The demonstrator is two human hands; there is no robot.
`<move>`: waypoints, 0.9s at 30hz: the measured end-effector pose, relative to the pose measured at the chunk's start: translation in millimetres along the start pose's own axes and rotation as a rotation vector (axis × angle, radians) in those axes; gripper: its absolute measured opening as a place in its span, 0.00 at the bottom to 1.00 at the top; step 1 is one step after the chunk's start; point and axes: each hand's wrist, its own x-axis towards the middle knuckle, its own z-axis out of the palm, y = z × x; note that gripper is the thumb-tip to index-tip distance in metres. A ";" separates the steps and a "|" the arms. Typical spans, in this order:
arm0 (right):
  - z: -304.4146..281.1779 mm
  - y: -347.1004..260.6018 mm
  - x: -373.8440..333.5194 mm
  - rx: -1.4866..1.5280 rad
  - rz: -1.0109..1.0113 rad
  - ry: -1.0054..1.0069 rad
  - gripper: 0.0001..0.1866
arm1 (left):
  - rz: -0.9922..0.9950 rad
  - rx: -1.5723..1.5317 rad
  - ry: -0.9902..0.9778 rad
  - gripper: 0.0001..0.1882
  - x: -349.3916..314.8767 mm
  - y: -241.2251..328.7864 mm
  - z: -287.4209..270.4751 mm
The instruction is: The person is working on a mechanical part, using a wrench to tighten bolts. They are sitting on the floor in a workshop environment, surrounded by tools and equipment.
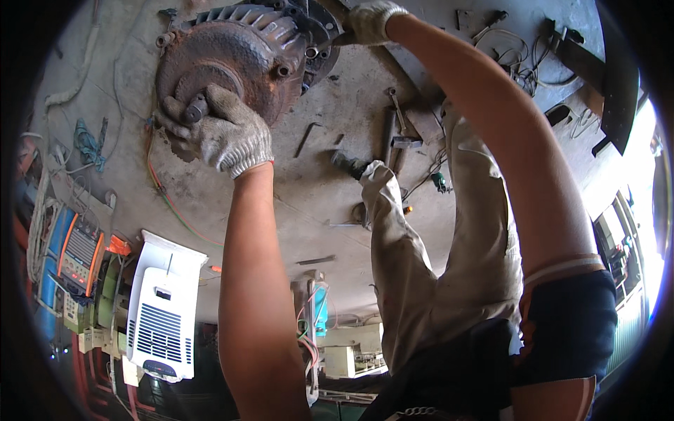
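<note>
A rusty, finned electric motor (232,59) lies on the floor at the top left, with a round end cover and a stub shaft (196,109) at its middle. My left hand (228,133), in a knitted work glove, wraps its fingers round that shaft. At the motor's far right side my right hand (372,22), also gloved, is closed on what looks like a wrench (328,45). The ring end of this tool sits by a bolt on the motor's flange. My right fingers are partly hidden.
A hammer (405,142), a spanner (398,109) and a hex key (307,139) lie on the floor between the motor and my legs. Cables (519,59) tangle at the upper right. A white vented unit (165,309) and an orange-framed machine (81,256) stand at the left.
</note>
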 end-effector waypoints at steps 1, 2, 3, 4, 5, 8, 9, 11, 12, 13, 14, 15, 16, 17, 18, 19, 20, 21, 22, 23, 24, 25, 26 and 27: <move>-0.6 5.1 8.1 0.013 -0.060 -0.005 0.37 | 0.025 0.019 -0.004 0.35 -0.3 0.5 1.0; -0.7 8.0 15.0 0.021 -0.123 -0.008 0.37 | -0.012 -0.029 0.010 0.35 0.3 0.8 0.9; -0.9 10.6 18.4 0.027 -0.187 -0.013 0.38 | -0.051 -0.077 0.024 0.36 -0.5 2.4 0.4; -0.5 12.1 18.3 0.033 -0.251 -0.019 0.38 | -0.091 -0.126 0.036 0.37 -1.6 5.3 0.0; 4.8 9.5 12.7 0.076 -0.077 -0.136 0.38 | -0.098 -0.104 0.010 0.37 -1.2 6.2 -2.5; 29.5 -3.3 -26.9 0.230 0.084 -0.162 0.39 | -0.117 -0.090 -0.022 0.39 0.6 10.6 -5.5; 46.0 -18.1 -39.5 0.444 0.210 -0.123 0.38 | -0.127 -0.105 -0.014 0.39 0.6 11.0 -5.7; 81.3 -50.7 -58.7 0.730 0.305 -0.004 0.33 | -0.101 -0.080 -0.010 0.39 1.2 9.5 -4.5; 99.3 -69.9 -60.8 0.764 0.376 0.038 0.31 | -0.066 -0.037 -0.021 0.39 1.8 7.4 -3.9; 116.4 -89.1 -62.9 0.869 0.420 0.124 0.30 | -0.030 0.006 -0.031 0.39 1.7 5.7 -2.4; 130.6 -109.1 -57.7 1.093 0.555 0.119 0.30 | -0.037 -0.008 -0.020 0.38 1.6 3.7 -1.2; 142.1 -126.9 -54.0 1.301 0.572 0.185 0.29 | -0.045 -0.023 -0.011 0.38 1.3 2.0 -0.1; 150.1 -143.5 -49.0 1.490 0.627 0.220 0.28 | -0.032 -0.031 -0.001 0.38 0.3 1.0 0.8; 153.5 -158.1 -39.7 1.631 0.652 0.296 0.28 | -0.022 0.001 -0.021 0.38 0.9 -0.6 0.7; 153.9 -171.2 -31.3 1.763 0.685 0.371 0.27 | 0.010 0.040 -0.039 0.37 1.6 -1.8 0.2; 152.4 -180.3 -25.2 1.821 0.686 0.448 0.26 | 0.021 0.048 -0.039 0.37 1.8 -1.7 0.0; 148.8 -188.3 -18.0 1.921 0.734 0.464 0.26 | 0.018 0.050 -0.045 0.37 2.0 -1.2 -0.4; 144.9 -194.6 -12.4 1.988 0.742 0.484 0.26 | -0.008 0.022 -0.032 0.37 2.0 -0.3 -0.8; 141.5 -200.1 -7.6 2.052 0.758 0.485 0.26 | -0.036 -0.005 -0.021 0.37 1.5 1.0 -1.0; 138.6 -204.4 -2.5 2.164 0.756 0.488 0.26 | -0.039 -0.004 -0.027 0.37 1.3 2.1 -1.4; 137.8 -207.1 0.3 2.181 0.759 0.543 0.26 | -0.044 -0.002 -0.033 0.38 1.0 2.9 -1.8; 138.1 -209.6 2.8 2.159 0.769 0.540 0.27 | -0.049 0.002 -0.041 0.38 0.5 3.5 -1.9; 140.1 -209.7 3.5 2.127 0.821 0.530 0.27 | -0.053 -0.004 -0.035 0.38 0.0 3.9 -1.8; 143.5 -208.2 1.6 2.045 0.793 0.501 0.28 | -0.056 -0.010 -0.028 0.38 -0.3 3.6 -1.7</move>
